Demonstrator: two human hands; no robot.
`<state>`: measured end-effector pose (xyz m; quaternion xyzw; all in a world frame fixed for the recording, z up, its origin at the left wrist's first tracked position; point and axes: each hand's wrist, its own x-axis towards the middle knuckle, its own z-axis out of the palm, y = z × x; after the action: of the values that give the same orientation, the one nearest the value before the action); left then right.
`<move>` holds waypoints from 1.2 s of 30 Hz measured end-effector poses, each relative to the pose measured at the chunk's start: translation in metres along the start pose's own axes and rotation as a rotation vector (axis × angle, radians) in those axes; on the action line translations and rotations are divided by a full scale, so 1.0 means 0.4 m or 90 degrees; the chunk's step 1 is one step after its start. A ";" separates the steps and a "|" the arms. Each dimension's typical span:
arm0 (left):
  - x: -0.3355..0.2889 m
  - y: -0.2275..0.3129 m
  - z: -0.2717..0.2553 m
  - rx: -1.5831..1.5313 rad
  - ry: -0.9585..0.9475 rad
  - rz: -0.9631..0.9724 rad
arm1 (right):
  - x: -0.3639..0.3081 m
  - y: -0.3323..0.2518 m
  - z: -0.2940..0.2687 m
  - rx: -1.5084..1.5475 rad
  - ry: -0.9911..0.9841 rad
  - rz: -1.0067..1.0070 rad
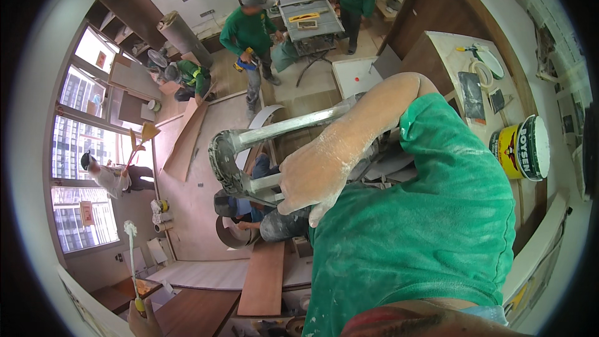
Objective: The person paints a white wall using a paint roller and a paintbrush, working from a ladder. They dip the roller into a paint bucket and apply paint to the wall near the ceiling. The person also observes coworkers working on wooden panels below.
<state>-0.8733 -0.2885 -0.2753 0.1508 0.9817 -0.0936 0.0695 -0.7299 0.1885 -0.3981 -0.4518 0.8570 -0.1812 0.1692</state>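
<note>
L hand (143, 321), low at far L: fingers wrapped round the yellow handle of a slim long-shafted applicator (133, 268) (small brush or roller, can't tell which), tip up, apart from any surface. Shaft & tip carry thick white stuff, prob. paint or filler, so coating looks underway, not wrapped up. No fresh patch shows near it; amt. done vs. left can't be told. R hand (315, 165), mid-view & dusted white, lies over one rail of a ladder (287, 126); fingers bent, but contact's hidden, so can't tell if clenched or just resting.

Around, L to R: co-wkr in white (115, 175) by the windows w/ a yellow-headed pole, prob. a broom; green-shirted co-wkr (190, 78) crouching near a long loose panel (184, 140). Ladder top blocks some floor view; another co-wkr (240, 209) crouches right behind it, so access there looks tight. Reddish-brown board (262, 278) lies lower ctr. Table saw (312, 28) farther back, co-wkrs either side. Far R, desk (444, 48) w/ tape rolls (482, 75) etc.; yellow-&-black paint can (519, 148), white lid on, near its lower end.
</note>
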 end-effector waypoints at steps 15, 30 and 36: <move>-0.005 0.011 -0.008 -0.007 -0.003 -0.005 | 0.002 -0.005 -0.007 0.015 -0.050 0.030; -0.012 0.006 -0.004 -0.037 0.011 0.017 | -0.001 0.005 0.000 0.004 0.001 -0.021; -0.010 -0.007 0.006 -0.016 0.023 0.022 | 0.000 0.003 -0.002 0.009 -0.004 -0.016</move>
<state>-0.8702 -0.2927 -0.2764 0.1683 0.9812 -0.0770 0.0549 -0.7311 0.1892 -0.3978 -0.4619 0.8493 -0.1882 0.1729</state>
